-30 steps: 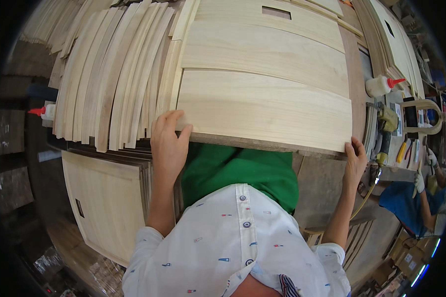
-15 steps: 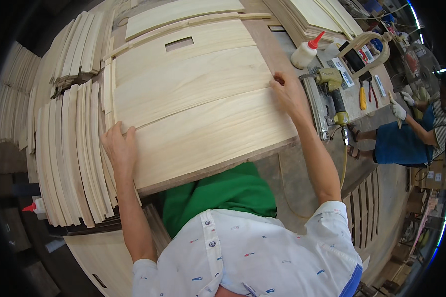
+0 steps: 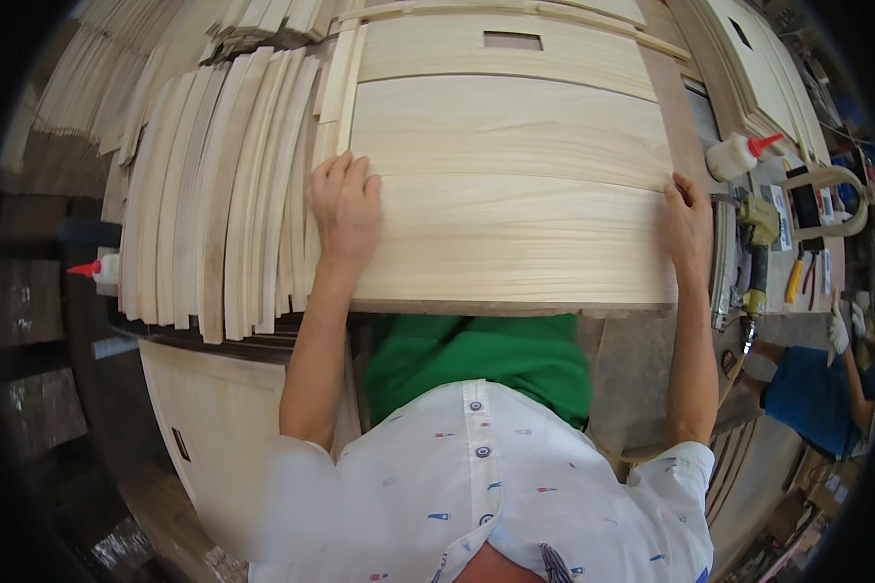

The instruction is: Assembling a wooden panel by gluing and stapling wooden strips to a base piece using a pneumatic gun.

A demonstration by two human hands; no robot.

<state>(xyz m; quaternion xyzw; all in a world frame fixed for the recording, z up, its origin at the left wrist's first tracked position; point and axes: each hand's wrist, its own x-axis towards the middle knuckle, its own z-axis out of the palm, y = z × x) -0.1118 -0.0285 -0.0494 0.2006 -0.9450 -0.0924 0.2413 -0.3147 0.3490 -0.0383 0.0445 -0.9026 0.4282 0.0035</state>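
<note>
Pale wooden boards lie edge to edge on the bench before me: a front board (image 3: 515, 257), a middle board (image 3: 506, 126) and a far board (image 3: 418, 53) with a rectangular slot. My left hand (image 3: 348, 216) grips the left edge near the seam of the front and middle boards, fingers bent and slightly blurred. On the opposite edge, at the same seam, my right hand (image 3: 690, 219) is closed with thumb and fingers at the wood. A dark line separates the middle and far boards. Narrow strips (image 3: 336, 92) run along the left edge.
Stacked wooden slats (image 3: 214, 185) stand at left, by a red-tipped glue bottle (image 3: 107, 267). At right are another glue bottle (image 3: 734, 157), a nail gun (image 3: 756, 228) and pliers (image 3: 795, 277). Beyond them stands a person in a blue apron (image 3: 807, 394).
My view has turned, so the bench appears straighter and farther right. The seam under my hands looks fainter; the line between the middle and far boards looks darker. Both hands remain at the edges.
</note>
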